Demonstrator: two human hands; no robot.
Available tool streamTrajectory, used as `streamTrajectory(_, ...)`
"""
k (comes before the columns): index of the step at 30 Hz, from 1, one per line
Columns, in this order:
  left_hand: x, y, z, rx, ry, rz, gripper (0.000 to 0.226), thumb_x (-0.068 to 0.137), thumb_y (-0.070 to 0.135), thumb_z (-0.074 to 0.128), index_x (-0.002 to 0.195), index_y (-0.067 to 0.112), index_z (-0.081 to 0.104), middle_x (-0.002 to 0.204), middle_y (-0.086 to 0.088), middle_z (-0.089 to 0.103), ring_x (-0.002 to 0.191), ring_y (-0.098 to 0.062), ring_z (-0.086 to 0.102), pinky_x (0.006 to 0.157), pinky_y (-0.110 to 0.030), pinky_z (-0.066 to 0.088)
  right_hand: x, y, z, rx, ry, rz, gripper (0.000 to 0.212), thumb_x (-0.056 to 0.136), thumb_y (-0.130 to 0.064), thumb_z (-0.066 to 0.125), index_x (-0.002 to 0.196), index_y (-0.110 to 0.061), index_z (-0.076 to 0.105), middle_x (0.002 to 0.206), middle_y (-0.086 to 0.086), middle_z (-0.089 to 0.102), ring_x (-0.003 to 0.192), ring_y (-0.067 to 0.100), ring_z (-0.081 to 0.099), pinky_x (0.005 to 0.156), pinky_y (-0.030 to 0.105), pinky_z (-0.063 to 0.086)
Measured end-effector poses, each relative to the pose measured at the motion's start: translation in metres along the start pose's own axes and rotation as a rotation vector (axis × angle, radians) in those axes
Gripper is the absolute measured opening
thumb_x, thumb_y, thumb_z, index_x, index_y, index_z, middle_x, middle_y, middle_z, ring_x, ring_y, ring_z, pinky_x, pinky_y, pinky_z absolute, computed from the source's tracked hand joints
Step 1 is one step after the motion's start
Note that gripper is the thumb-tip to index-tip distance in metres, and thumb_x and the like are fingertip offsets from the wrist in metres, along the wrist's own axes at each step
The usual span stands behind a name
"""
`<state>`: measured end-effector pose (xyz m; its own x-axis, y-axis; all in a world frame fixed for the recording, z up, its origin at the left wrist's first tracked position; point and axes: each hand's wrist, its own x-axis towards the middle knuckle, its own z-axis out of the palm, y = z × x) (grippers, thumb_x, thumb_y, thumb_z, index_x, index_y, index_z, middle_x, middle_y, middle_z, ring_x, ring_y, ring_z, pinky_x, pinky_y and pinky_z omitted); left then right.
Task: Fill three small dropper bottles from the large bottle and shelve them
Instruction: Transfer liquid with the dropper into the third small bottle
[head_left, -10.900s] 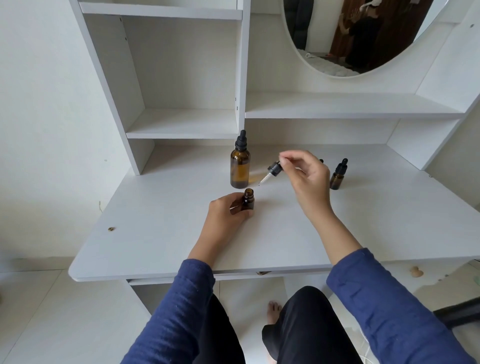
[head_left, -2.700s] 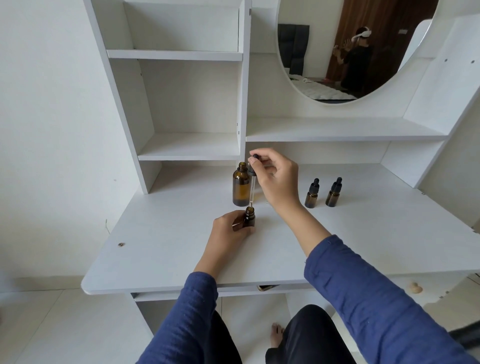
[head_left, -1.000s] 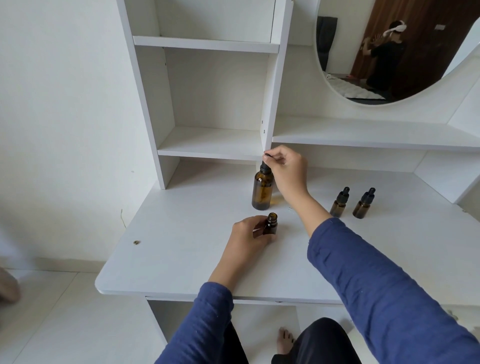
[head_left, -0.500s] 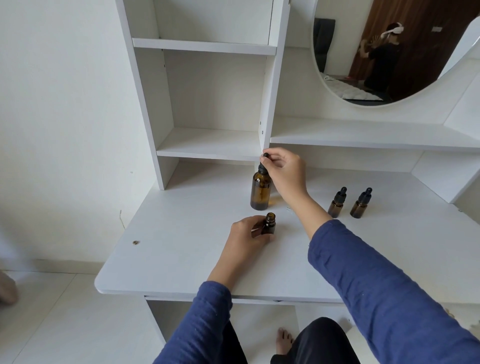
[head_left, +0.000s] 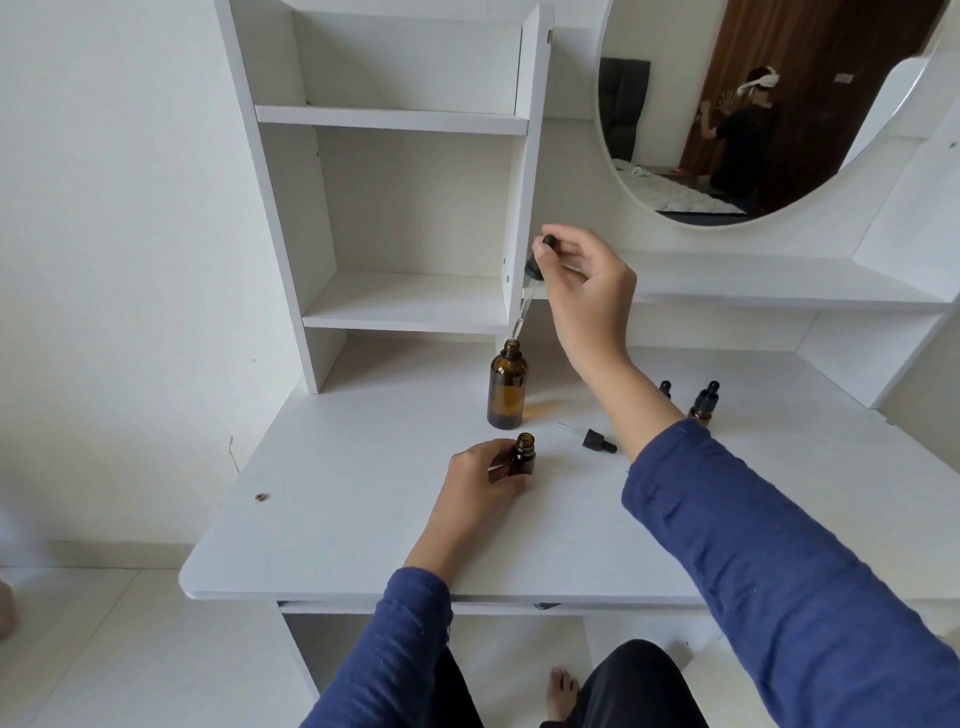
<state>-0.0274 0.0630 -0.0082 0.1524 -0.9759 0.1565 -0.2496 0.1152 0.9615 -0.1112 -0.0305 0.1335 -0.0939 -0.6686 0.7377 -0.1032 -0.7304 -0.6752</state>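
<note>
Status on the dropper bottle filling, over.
Left hand grips open small bottle. Right hand pinches dropper over large bottle. Loose dropper cap lies on desk, right of small bottle.

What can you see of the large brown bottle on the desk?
The large bottle is amber-brown glass, round, with a narrow threaded neck. It stands upright and uncapped on the white desk, just in front of the shelf unit. Only the desk touches it; the dropper pinched in the right hand hangs tilted, its glass tip seemingly just above the open mouth.
</note>
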Motion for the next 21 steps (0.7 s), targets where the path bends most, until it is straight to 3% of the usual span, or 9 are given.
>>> streamTrajectory(4, 0.000, -0.002, 0.000, -0.008, 0.005, 0.014, 0.026, 0.077, -0.001, 0.067, 0.087, 0.022, 0.064, 0.090, 0.002, 0.067, 0.085, -0.007, 0.064, 0.079, -0.010, 0.048, -0.007, -0.005, -0.012, -0.034, -0.022, -0.057, 0.011, 0.085, -0.005, 0.061, 0.094, -0.003, 0.067, 0.079, 0.000, 0.064, 0.069, -0.008, 0.060, 0.069, 0.010, 0.049)
streamTrajectory(11, 0.001, -0.002, 0.001, 0.002, 0.008, 0.040, 0.023, 0.077, -0.002, 0.067, 0.093, 0.015, 0.065, 0.089, 0.001, 0.066, 0.078, 0.000, 0.062, 0.072, -0.003, 0.046, -0.040, 0.013, -0.027, -0.062, -0.079, 0.015, 0.009, 0.084, -0.007, 0.063, 0.092, -0.005, 0.067, 0.075, -0.007, 0.063, 0.069, -0.001, 0.060, 0.067, 0.014, 0.050)
streamTrajectory(21, 0.004, -0.007, 0.002, 0.023, 0.024, 0.027, 0.025, 0.077, -0.001, 0.068, 0.099, 0.009, 0.066, 0.094, -0.004, 0.067, 0.084, -0.011, 0.063, 0.076, -0.005, 0.047, -0.055, 0.017, -0.029, -0.049, -0.115, 0.043, 0.009, 0.084, -0.006, 0.062, 0.092, -0.008, 0.068, 0.076, -0.015, 0.062, 0.072, 0.001, 0.060, 0.069, 0.018, 0.052)
